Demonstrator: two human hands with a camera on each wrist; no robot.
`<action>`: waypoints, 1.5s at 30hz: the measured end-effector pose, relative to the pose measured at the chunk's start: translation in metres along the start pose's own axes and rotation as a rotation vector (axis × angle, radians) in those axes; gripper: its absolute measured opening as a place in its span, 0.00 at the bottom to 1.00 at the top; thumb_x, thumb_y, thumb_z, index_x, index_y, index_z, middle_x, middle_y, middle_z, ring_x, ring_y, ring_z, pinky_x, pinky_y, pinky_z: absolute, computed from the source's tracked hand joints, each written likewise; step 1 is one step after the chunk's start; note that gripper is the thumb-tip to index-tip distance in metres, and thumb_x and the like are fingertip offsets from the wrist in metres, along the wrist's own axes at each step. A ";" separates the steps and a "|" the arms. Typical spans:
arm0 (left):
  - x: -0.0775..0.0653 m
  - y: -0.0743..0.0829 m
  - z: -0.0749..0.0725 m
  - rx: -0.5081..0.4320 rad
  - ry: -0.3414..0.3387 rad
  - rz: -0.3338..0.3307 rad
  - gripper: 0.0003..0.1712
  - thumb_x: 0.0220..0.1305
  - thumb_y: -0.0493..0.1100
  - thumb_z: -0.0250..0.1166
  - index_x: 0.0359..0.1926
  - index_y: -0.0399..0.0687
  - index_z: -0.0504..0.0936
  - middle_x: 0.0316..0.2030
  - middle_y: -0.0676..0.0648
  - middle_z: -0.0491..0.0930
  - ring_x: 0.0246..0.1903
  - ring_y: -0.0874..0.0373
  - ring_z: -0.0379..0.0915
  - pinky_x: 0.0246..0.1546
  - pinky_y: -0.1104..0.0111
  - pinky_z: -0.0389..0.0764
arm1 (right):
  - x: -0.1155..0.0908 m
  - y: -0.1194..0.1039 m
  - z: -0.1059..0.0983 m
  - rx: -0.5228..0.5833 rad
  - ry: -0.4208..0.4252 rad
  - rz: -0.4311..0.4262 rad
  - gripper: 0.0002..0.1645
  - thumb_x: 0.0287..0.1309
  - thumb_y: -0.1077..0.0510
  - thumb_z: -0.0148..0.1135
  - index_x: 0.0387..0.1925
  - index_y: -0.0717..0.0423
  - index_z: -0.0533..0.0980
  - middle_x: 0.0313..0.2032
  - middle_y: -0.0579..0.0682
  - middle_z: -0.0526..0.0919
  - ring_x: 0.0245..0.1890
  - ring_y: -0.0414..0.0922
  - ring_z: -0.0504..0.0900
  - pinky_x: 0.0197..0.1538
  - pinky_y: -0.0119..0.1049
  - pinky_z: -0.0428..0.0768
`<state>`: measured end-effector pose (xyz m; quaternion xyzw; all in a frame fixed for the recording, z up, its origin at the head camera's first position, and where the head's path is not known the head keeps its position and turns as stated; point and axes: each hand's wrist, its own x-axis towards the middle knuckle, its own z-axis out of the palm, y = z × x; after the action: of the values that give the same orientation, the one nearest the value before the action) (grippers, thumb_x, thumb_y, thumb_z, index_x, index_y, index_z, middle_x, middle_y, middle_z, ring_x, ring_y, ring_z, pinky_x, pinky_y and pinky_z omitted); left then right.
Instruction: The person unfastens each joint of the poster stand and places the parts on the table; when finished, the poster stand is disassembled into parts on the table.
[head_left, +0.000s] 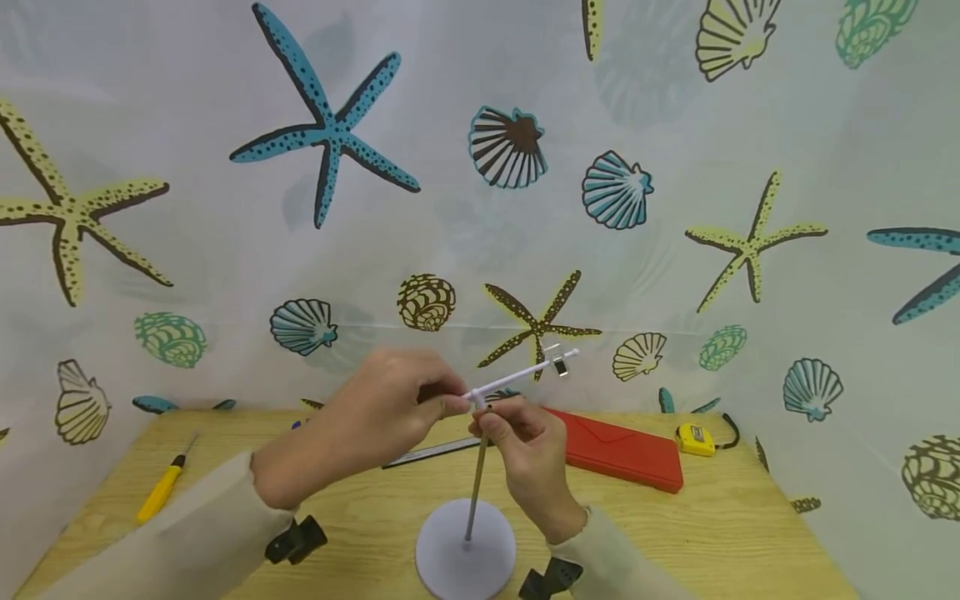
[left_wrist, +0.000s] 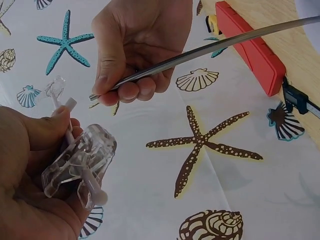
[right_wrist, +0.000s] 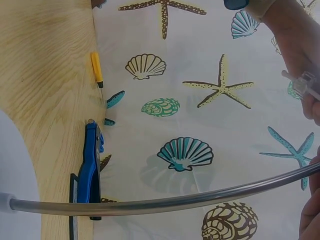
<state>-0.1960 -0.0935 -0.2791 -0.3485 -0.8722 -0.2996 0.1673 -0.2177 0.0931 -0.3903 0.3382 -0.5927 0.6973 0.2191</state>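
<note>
My left hand [head_left: 382, 408] pinches a thin white crossbar [head_left: 517, 379] close to its middle. Clear plastic clips [left_wrist: 82, 160] hang on that bar, one of them near its right tip. A short white socket [left_wrist: 70, 103] stands out from the bar beside the left thumb. My right hand [head_left: 528, 442] grips the slim metal pole [head_left: 477, 492] just below its top end. In the left wrist view, the pole's tip is apart from the socket. The pole rises from a round white base [head_left: 438, 554] on the table.
Behind the right hand lies a red case [head_left: 622, 450], with a yellow tape measure [head_left: 696, 439] beside it. A yellow-handled screwdriver [head_left: 159, 496] is at the left. A blue-handled tool [right_wrist: 89, 165] and a dark-edged strip [head_left: 435, 452] lie farther back, before a patterned curtain [head_left: 450, 225].
</note>
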 end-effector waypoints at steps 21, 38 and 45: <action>-0.038 -0.024 0.019 -0.289 -0.017 -0.448 0.05 0.62 0.49 0.73 0.33 0.56 0.90 0.27 0.54 0.86 0.27 0.63 0.79 0.29 0.69 0.79 | -0.004 0.000 -0.001 -0.048 0.005 0.010 0.11 0.66 0.66 0.62 0.36 0.77 0.78 0.34 0.49 0.88 0.37 0.32 0.87 0.43 0.32 0.87; -0.096 -0.068 0.049 -0.483 0.035 -0.842 0.15 0.60 0.49 0.75 0.38 0.41 0.90 0.24 0.50 0.87 0.21 0.58 0.82 0.26 0.67 0.85 | -0.003 0.004 0.000 -0.072 -0.019 -0.085 0.08 0.66 0.70 0.60 0.35 0.76 0.77 0.34 0.57 0.88 0.37 0.30 0.87 0.42 0.34 0.88; -0.123 -0.091 0.066 -0.468 -0.007 -1.023 0.17 0.59 0.50 0.75 0.38 0.39 0.90 0.22 0.48 0.85 0.20 0.58 0.82 0.26 0.65 0.86 | -0.004 0.005 -0.001 -0.085 -0.012 -0.090 0.07 0.66 0.70 0.60 0.36 0.76 0.78 0.32 0.68 0.84 0.37 0.30 0.87 0.43 0.34 0.88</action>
<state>-0.1792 -0.1662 -0.4282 0.0899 -0.8410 -0.5269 -0.0839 -0.2190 0.0932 -0.3964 0.3591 -0.6073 0.6589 0.2609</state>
